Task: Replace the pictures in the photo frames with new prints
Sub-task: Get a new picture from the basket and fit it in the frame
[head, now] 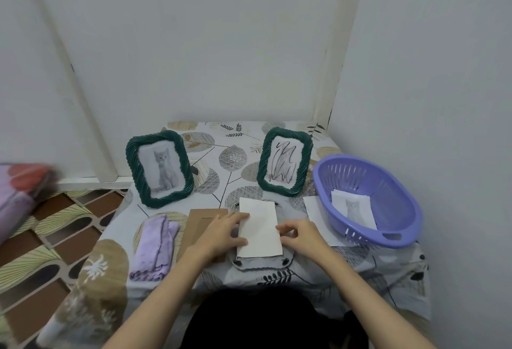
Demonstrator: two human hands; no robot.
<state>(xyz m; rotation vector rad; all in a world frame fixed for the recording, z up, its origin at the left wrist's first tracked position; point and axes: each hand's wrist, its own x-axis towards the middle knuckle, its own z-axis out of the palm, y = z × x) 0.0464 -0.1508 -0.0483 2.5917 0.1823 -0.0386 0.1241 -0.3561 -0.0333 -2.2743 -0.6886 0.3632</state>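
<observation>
On the tabletop [249, 138], covered w/ a leaf-pattern cloth, a third photo frame [260, 262] lies face down near the front edge, between the person's two hands. Its back side is grey, w/ small dark clips at the corners. A white sheet of paper [259, 228], blank side up, lies on this frame back.

The left hand [221, 231] rests on the left edge of the sheet; its fingers are mostly straight and press on the paper, the thumb is lower on the same edge. The right hand [300, 235] is at the right edge of the sheet, fingers curled, and it seems to pinch the paper edge between thumb and index finger.

Under the left wrist lies a brown cardboard backing [203, 221], just beside the frame. Left of it is a folded lilac cloth [153, 246].

At the back, two green twisted-rim frames stand upright, well apart. The left green frame [159, 168] shows a grey cat print; the right green frame [285, 161] shows a picture w/ black scribbles.

On the right is a purple plastic basket [393, 182], and inside it lies a cat print [353, 208]. Another white paper [314, 210] lies partly under the basket, near the right hand.
</observation>
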